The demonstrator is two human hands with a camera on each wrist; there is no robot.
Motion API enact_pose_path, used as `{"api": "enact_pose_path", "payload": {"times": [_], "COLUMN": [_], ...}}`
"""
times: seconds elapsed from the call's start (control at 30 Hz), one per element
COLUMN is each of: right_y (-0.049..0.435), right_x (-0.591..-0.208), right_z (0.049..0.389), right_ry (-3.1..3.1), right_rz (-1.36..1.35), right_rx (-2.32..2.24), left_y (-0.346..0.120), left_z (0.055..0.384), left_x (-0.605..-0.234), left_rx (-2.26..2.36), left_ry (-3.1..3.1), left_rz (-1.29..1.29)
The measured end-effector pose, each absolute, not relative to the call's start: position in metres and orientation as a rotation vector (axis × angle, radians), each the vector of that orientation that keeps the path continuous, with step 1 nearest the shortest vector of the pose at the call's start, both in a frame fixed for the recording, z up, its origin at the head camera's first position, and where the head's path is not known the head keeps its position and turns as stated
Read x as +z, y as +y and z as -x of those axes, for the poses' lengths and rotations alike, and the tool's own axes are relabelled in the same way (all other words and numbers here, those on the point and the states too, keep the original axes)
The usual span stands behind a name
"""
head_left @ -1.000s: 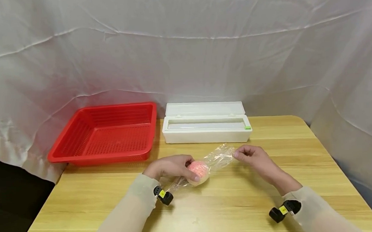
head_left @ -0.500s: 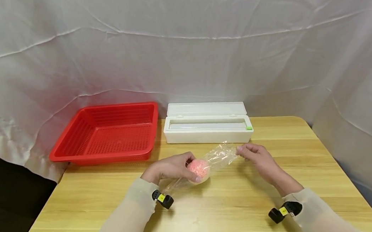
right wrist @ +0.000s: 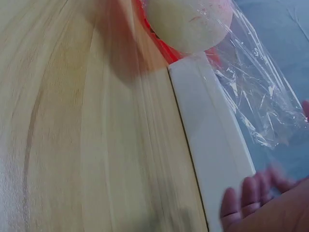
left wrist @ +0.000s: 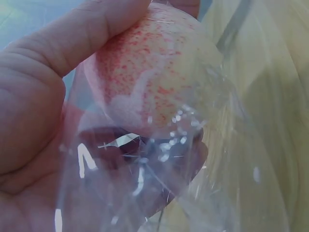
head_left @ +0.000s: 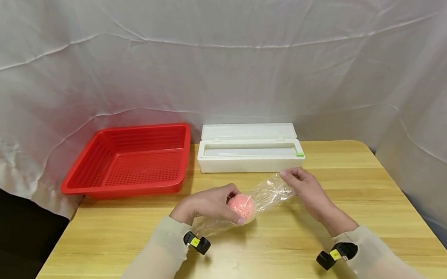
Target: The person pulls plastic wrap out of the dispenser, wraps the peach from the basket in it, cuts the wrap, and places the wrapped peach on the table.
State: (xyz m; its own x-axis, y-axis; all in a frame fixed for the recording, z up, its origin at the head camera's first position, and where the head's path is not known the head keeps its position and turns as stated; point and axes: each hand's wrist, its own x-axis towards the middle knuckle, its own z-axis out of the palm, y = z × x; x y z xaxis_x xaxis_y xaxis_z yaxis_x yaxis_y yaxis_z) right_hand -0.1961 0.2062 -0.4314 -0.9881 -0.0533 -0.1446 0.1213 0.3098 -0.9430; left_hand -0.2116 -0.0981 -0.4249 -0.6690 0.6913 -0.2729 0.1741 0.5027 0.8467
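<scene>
Over a pale wooden table (head_left: 273, 256), the left hand (head_left: 210, 202) is clasping a pink-and-cream ball (head_left: 243, 205), the right hand (head_left: 307, 188) pinching its clear plastic film (head_left: 272, 191).

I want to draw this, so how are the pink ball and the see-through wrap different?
The ball is round, while the wrap is thin and crinkly. The ball is pink and cream; the wrap is clear and shiny. The left hand grips the ball, while the right hand pinches the wrap. Both are held.
</scene>
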Motion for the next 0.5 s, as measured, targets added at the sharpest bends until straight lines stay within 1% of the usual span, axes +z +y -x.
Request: {"api": "enact_pose_path", "payload": {"times": [0.23,0.37,0.5], "right_y": [0.2056,0.2043,0.2036], "right_x": [-0.4303,-0.4314,-0.4306], "right_z": [0.1968,0.1963,0.1952], "right_ry": [2.299,2.397,2.523], "right_rz": [0.013,0.016,-0.036], "right_rx": [-1.796,-1.822,-1.796], "left_y": [-0.0968,-0.0961,-0.095], "left_z": [0.2102,0.2086,0.2061], "left_x": [-0.4222,-0.4231,-0.4228], "left_rx": [1.11,1.11,1.13], "left_ry": [2.13,2.141,2.142], "left_rz": [-0.716,-0.694,-0.66]}}
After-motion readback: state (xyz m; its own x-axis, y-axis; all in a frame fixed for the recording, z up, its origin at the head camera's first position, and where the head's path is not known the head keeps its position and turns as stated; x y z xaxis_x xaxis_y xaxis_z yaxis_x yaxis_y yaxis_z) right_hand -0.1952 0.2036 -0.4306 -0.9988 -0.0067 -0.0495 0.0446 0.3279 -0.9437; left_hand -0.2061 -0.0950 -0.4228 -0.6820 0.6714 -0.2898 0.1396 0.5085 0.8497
